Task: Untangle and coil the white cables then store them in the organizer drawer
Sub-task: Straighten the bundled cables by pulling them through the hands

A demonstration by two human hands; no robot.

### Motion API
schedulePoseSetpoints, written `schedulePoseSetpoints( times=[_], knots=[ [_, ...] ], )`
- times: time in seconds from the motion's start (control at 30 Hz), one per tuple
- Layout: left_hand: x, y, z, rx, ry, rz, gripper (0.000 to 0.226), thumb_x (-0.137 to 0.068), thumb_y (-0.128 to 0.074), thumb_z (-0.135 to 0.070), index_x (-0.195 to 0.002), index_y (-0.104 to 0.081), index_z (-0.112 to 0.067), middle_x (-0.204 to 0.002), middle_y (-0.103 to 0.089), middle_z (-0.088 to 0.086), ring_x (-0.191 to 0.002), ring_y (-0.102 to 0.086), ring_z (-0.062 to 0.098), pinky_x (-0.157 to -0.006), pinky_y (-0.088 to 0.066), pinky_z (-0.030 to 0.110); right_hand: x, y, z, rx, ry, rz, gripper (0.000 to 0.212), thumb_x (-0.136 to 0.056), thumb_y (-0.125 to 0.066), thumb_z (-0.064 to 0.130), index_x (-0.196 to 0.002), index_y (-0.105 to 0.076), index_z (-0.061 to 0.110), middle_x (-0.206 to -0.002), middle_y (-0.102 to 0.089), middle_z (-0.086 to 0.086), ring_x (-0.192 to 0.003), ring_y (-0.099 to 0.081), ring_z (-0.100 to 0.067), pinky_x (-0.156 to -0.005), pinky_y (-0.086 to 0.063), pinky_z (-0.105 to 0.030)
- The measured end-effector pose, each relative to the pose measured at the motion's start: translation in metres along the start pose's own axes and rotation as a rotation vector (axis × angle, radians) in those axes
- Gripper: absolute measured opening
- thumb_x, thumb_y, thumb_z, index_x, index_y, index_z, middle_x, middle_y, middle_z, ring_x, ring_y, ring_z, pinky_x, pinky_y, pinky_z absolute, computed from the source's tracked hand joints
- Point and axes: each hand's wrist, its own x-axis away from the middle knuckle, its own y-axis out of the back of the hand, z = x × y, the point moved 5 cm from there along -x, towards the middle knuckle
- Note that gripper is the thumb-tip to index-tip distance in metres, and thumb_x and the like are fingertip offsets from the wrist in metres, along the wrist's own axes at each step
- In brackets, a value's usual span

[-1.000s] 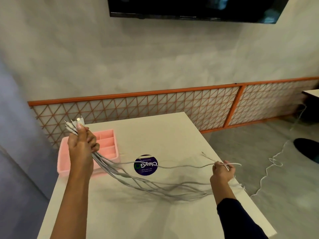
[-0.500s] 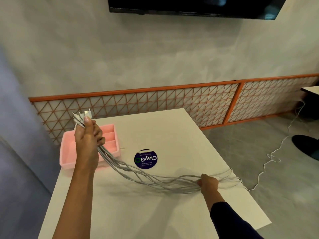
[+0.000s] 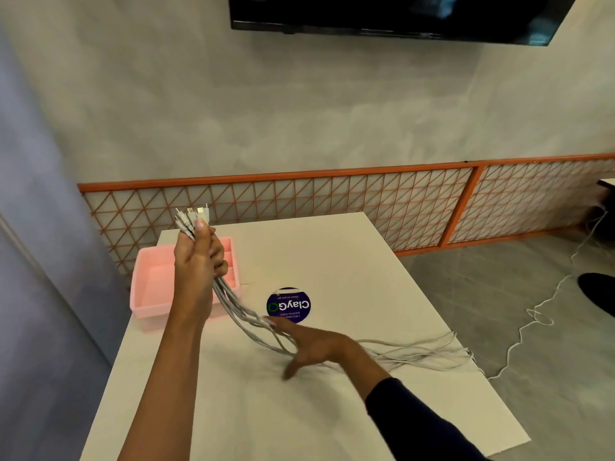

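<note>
From the head camera, the left hand [image 3: 199, 264] is raised and closed tight round the plug ends of the white cables [image 3: 416, 347], which trail down from it and off to its right across the table [image 3: 332, 254]. The right hand [image 3: 319, 344], which half a second ago closed on the bundle near its far ends, now lies on it with fingers stretched out, much nearer the left hand. This looks like combing the strands straight; coiling is not yet begun. The pink organizer drawer [image 3: 153, 287] sits just behind the left hand.
</note>
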Motion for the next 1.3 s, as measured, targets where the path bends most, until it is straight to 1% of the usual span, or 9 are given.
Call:
schedulePoseSetpoints(
  times=[0.07,0.17,0.33,0.67,0.83,0.93,1.03,1.17,1.3],
  knots=[
    [0.001,0.0,-0.001,0.013,0.002,-0.002,0.027,-0.103,-0.037,-0.035,-0.082,-0.045,-0.018,-0.052,-0.032,-0.013,-0.046,-0.026,0.002,-0.041,-0.023,0.013,-0.008,-0.012,0.037,-0.003,0.085,-0.137,0.079,-0.073,-0.082,0.03,-0.138,-0.039,0.022,-0.136,-0.047,0.009,-0.123,-0.044,-0.007,-0.104,-0.035,-0.023],
    [0.004,0.001,-0.003,0.038,0.01,-0.005,0.029,-0.103,-0.036,-0.034,-0.08,-0.044,-0.018,-0.051,-0.032,-0.014,-0.045,-0.026,0.001,-0.04,-0.023,0.013,-0.01,-0.022,0.065,-0.167,0.146,-0.344,0.035,-0.082,-0.069,0.046,-0.086,-0.053,0.015,-0.081,-0.057,0.004,-0.073,-0.054,-0.013,-0.07,-0.043,-0.027],
    [0.001,0.019,-0.018,0.135,-0.021,-0.08,0.03,-0.103,-0.036,-0.033,-0.079,-0.044,-0.017,-0.049,-0.032,-0.014,-0.042,-0.027,-0.001,-0.037,-0.024,0.012,-0.006,-0.028,0.012,0.001,-0.079,-0.402,0.052,-0.094,-0.054,0.044,-0.052,-0.033,0.022,-0.051,-0.036,0.004,-0.045,-0.033,-0.007,-0.047,-0.025,-0.022],
    [0.003,0.032,-0.011,0.186,0.004,-0.151,0.032,-0.102,-0.037,-0.036,-0.078,-0.043,-0.017,-0.049,-0.033,-0.014,-0.042,-0.027,0.001,-0.038,-0.024,0.014,0.016,-0.002,-0.054,0.022,-0.348,-0.485,0.045,-0.09,-0.057,0.039,-0.053,-0.04,0.02,-0.054,-0.043,0.004,-0.049,-0.039,-0.009,-0.048,-0.029,-0.023],
    [0.006,0.03,-0.001,0.318,0.06,-0.094,0.035,-0.104,-0.032,-0.036,-0.077,-0.043,-0.017,-0.048,-0.03,-0.013,-0.039,-0.024,0.001,-0.037,-0.018,0.015,0.014,-0.006,-0.069,-0.238,-0.393,-0.229,0.044,-0.078,-0.072,0.039,-0.057,-0.039,0.019,-0.05,-0.04,0.005,-0.043,-0.033,-0.01,-0.046,-0.024,-0.021],
    [0.005,0.033,0.004,0.382,0.086,-0.082,0.035,-0.104,-0.03,-0.036,-0.076,-0.042,-0.017,-0.047,-0.03,-0.013,-0.038,-0.023,0.001,-0.036,-0.018,0.014,0.017,-0.008,-0.067,-0.163,-0.388,-0.061,0.049,-0.071,-0.076,0.047,-0.051,-0.041,0.019,-0.042,-0.04,0.007,-0.041,-0.033,-0.011,-0.052,-0.029,-0.026],
    [0.001,0.031,-0.002,0.335,0.059,-0.116,0.036,-0.104,-0.03,-0.035,-0.075,-0.042,-0.017,-0.047,-0.03,-0.013,-0.039,-0.022,0.001,-0.036,-0.018,0.014,0.013,-0.007,-0.045,-0.032,-0.267,-0.007,0.044,-0.068,-0.078,0.05,-0.053,-0.048,0.022,-0.049,-0.051,0.007,-0.049,-0.046,-0.01,-0.064,-0.039,-0.028],
    [0.001,0.018,0.001,0.293,0.055,-0.137,0.036,-0.105,-0.03,-0.034,-0.076,-0.041,-0.017,-0.047,-0.03,-0.012,-0.039,-0.022,0.0,-0.036,-0.018,0.014,0.004,0.006,0.029,-0.136,0.048,-0.237,0.037,-0.07,-0.081,0.041,-0.067,-0.049,0.024,-0.062,-0.044,0.011,-0.058,-0.04,-0.006,-0.057,-0.032,-0.021],
    [0.0,0.01,0.005,0.29,0.067,-0.124,0.035,-0.104,-0.031,-0.035,-0.077,-0.042,-0.016,-0.048,-0.03,-0.012,-0.039,-0.022,0.001,-0.036,-0.017,0.015,-0.005,0.002,0.089,-0.11,0.203,-0.305,0.025,-0.089,-0.062,0.038,-0.081,-0.054,0.016,-0.065,-0.055,0.002,-0.061,-0.055,-0.02,-0.059,-0.044,-0.031]
  ],
)
